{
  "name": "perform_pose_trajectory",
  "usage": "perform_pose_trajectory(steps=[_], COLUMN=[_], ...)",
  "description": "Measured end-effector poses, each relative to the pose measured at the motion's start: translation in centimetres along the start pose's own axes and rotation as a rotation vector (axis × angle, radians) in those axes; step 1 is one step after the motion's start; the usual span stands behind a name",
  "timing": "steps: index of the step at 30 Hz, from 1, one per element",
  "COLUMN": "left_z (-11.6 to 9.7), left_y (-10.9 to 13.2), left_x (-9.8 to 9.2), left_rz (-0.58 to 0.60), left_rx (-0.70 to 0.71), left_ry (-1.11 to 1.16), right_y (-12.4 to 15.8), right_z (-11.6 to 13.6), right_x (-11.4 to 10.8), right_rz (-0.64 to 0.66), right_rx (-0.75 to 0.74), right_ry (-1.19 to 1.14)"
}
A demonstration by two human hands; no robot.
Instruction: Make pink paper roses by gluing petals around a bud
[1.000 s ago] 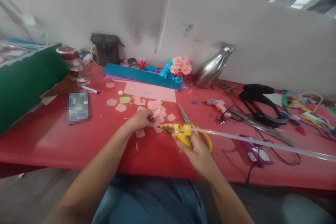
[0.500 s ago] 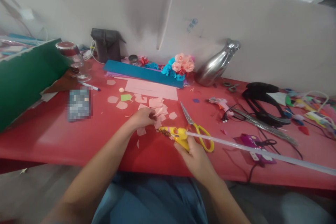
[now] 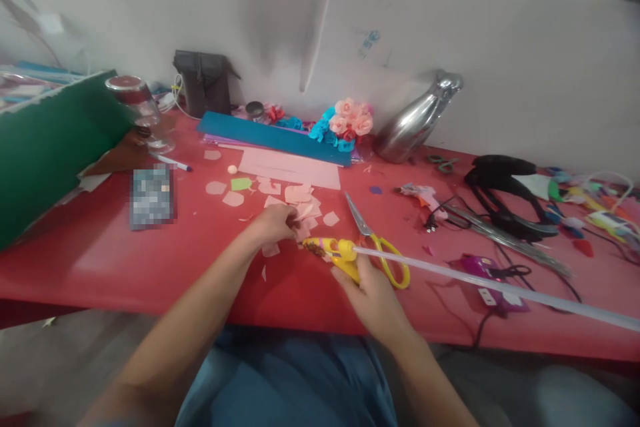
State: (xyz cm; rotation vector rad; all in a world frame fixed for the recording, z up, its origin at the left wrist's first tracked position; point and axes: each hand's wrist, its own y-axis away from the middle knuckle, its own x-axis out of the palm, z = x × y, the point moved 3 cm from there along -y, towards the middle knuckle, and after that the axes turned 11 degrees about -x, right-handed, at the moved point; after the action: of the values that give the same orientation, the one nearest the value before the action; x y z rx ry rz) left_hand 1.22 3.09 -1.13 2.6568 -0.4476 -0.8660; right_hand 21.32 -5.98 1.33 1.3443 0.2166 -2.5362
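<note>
My right hand (image 3: 377, 297) is wrapped around the handle of a yellow hot glue gun (image 3: 340, 250), whose brown-stained nozzle points left. From its back end a long clear glue stick (image 3: 450, 273) runs off to the right. My left hand (image 3: 275, 223) has its fingers closed at the edge of a pile of cut pink paper pieces (image 3: 306, 205). A pink paper piece (image 3: 303, 232) lies at those fingertips, close to the nozzle; the exact grip is partly hidden. Scissors (image 3: 370, 233) with yellow handles rest just beyond my right hand.
Pink strips (image 3: 290, 168) and a blue sheet (image 3: 270, 138) lie behind the pile, near paper roses (image 3: 351, 118). A metal jug (image 3: 417, 120) stands at the wall. Rightward are a purple power strip (image 3: 493, 283) and cables; leftward a glass bottle (image 3: 145, 117) and green box (image 3: 50, 153).
The view has shifted very slightly. Both hands and the glue gun hold nearly the same place, with the nozzle still beside my left fingertips.
</note>
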Motion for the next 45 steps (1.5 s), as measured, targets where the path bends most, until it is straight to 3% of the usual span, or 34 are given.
perform_pose_trajectory(steps=[21, 45], left_z=[-0.27, -0.25], left_y=[0.17, 0.09], left_x=[-0.09, 0.08], left_rz=[-0.054, -0.012], left_rx=[0.042, 0.044], left_ry=[-0.14, -0.078], right_y=[0.11, -0.1], right_z=[0.46, 0.26], right_x=[-0.11, -0.78], right_rz=[-0.053, -0.074], right_rx=[-0.014, -0.023], right_ry=[0.108, 0.136])
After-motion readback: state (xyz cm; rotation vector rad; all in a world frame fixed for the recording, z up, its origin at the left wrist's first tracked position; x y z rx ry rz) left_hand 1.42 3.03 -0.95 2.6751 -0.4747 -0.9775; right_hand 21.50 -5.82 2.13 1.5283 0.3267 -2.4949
